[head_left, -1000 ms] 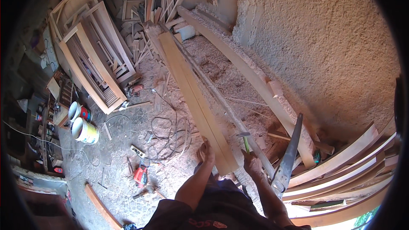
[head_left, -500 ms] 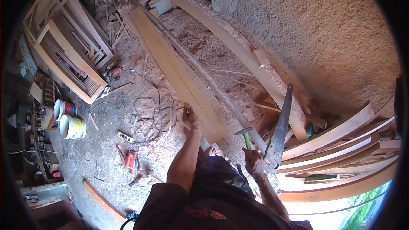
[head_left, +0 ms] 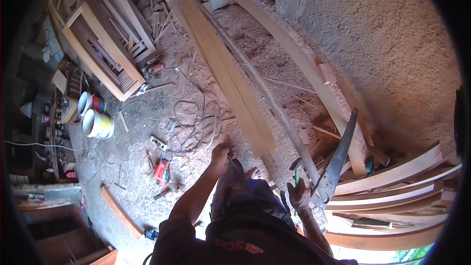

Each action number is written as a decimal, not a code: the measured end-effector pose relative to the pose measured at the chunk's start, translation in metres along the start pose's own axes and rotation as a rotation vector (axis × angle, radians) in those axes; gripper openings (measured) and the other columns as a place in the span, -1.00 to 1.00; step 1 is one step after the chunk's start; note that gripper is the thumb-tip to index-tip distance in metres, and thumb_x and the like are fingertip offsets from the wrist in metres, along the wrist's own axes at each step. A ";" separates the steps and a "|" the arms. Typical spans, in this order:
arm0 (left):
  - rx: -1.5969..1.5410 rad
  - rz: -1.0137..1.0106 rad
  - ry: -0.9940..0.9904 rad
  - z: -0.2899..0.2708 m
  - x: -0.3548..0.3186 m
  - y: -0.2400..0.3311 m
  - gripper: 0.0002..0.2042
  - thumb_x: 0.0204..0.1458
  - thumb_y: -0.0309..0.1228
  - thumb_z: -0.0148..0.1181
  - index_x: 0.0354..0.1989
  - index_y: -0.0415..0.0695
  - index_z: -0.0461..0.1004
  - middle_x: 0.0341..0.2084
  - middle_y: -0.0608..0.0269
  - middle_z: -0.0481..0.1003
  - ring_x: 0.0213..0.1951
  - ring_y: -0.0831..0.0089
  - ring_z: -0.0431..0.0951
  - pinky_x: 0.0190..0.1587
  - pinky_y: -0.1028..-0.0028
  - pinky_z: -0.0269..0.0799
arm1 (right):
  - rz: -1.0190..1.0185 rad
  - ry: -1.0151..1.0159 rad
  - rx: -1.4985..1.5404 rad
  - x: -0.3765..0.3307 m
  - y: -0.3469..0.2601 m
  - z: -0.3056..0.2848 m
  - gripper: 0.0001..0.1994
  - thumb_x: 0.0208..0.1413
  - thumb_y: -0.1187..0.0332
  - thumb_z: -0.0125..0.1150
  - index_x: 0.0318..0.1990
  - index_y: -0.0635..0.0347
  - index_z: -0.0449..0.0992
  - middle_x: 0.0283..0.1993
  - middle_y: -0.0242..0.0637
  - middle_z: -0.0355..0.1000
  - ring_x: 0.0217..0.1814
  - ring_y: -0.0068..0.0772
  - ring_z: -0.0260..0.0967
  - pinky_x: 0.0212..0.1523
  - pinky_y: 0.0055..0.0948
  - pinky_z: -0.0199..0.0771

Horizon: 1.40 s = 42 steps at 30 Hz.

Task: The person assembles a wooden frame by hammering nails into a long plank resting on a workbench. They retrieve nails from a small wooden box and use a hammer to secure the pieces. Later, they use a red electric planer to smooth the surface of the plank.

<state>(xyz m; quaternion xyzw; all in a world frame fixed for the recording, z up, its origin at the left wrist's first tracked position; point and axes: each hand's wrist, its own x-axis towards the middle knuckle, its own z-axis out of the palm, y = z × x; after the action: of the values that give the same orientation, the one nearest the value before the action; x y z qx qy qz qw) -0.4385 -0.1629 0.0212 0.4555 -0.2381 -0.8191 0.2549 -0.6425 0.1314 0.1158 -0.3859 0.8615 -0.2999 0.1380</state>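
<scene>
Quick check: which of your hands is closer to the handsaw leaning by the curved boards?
Right. The right hand holds a green-handled tool right beside the handsaw handle. The left hand is further left, near the end of the long plank.

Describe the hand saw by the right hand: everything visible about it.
The hand saw has a long, dark, tapering metal blade that rises up and to the right from the right hand, its tip ending near a pale curved plank. Its handle sits low, beside the hand; whether the fingers close around it cannot be told. A green-handled tool stands next to it. Stacked curved boards lie just right.
</scene>
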 end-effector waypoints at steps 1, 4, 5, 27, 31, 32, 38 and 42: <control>-0.054 0.012 -0.011 0.000 -0.025 0.000 -0.71 0.19 -0.56 0.02 0.09 -0.30 0.30 -0.19 0.04 0.54 -0.39 0.38 0.56 -0.36 0.39 0.51 | -0.005 -0.042 0.121 0.004 -0.009 0.005 -0.75 0.11 0.33 0.30 -0.09 0.19 0.48 -0.62 -0.29 0.35 -0.64 -0.36 0.29 -0.53 -0.31 0.29; -0.256 0.036 -0.037 0.008 -0.073 -0.011 -0.75 0.18 -0.53 0.06 0.02 -0.32 0.36 -0.22 0.08 0.53 -0.30 0.35 0.54 -0.19 0.32 0.54 | 0.001 -0.323 0.210 0.033 -0.087 -0.003 -0.82 0.24 0.25 0.13 -0.18 0.17 0.45 -0.42 -0.09 0.49 -0.44 0.02 0.52 -0.45 -0.19 0.46; -0.315 -0.011 -0.046 0.017 -0.081 -0.013 -0.75 0.17 -0.54 0.08 0.02 -0.33 0.38 -0.18 0.06 0.52 -0.20 0.33 0.55 -0.09 0.34 0.54 | -0.079 -0.361 0.261 0.040 -0.096 0.012 -0.82 0.26 0.26 0.11 -0.19 0.19 0.44 -0.44 -0.08 0.47 -0.44 0.03 0.49 -0.45 -0.17 0.45; -0.285 0.324 0.483 -0.286 -0.254 -0.103 -0.61 0.30 -0.31 0.00 0.27 -0.12 0.30 -0.08 0.27 0.50 -0.20 0.51 0.52 -0.17 0.50 0.46 | -0.523 -1.086 -0.041 -0.009 -0.238 0.312 -0.75 0.01 0.30 0.24 -0.20 0.19 0.42 -0.31 -0.01 0.45 -0.23 0.15 0.44 -0.22 -0.06 0.46; -0.492 0.135 0.837 -0.288 -0.336 -0.094 -0.58 0.25 -0.23 0.00 0.26 -0.08 0.32 0.04 0.21 0.52 -0.07 0.37 0.54 -0.01 0.28 0.40 | -0.453 -1.206 -0.305 -0.007 -0.241 0.381 -0.75 -0.03 0.33 0.22 -0.20 0.23 0.44 -0.30 0.01 0.49 -0.23 0.05 0.49 -0.25 -0.11 0.50; -0.507 0.138 0.896 -0.286 -0.350 -0.109 -0.58 0.24 -0.23 0.01 0.25 -0.09 0.33 0.02 0.19 0.53 -0.07 0.36 0.55 -0.01 0.27 0.39 | -0.424 -1.268 -0.361 -0.008 -0.243 0.396 -0.75 -0.04 0.34 0.21 -0.21 0.24 0.44 -0.30 0.00 0.49 -0.24 0.02 0.51 -0.26 -0.12 0.51; -0.746 0.111 1.117 -0.237 -0.386 -0.172 -0.61 0.25 -0.20 0.12 0.13 -0.17 0.43 -0.12 0.17 0.58 -0.23 0.45 0.59 -0.24 0.46 0.47 | -0.374 -1.476 -0.774 -0.026 -0.258 0.489 -0.73 -0.05 0.31 0.19 -0.20 0.25 0.53 -0.30 0.03 0.55 -0.23 -0.03 0.57 -0.19 -0.12 0.54; -0.362 -0.003 1.106 -0.232 -0.363 -0.229 -0.64 0.22 -0.31 0.12 0.11 -0.24 0.43 -0.11 0.02 0.57 -0.15 0.32 0.61 -0.18 0.37 0.53 | -0.517 -1.515 -0.852 -0.053 -0.236 0.546 -0.79 -0.01 0.41 0.17 -0.21 0.30 0.50 -0.40 -0.03 0.54 -0.47 -0.12 0.57 -0.43 -0.26 0.59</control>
<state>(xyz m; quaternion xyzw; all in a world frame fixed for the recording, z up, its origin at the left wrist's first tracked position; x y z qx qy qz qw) -0.1178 0.2033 -0.0041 0.7650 0.0751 -0.4875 0.4141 -0.2140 -0.1767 -0.1641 -0.6795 0.4646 0.3567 0.4417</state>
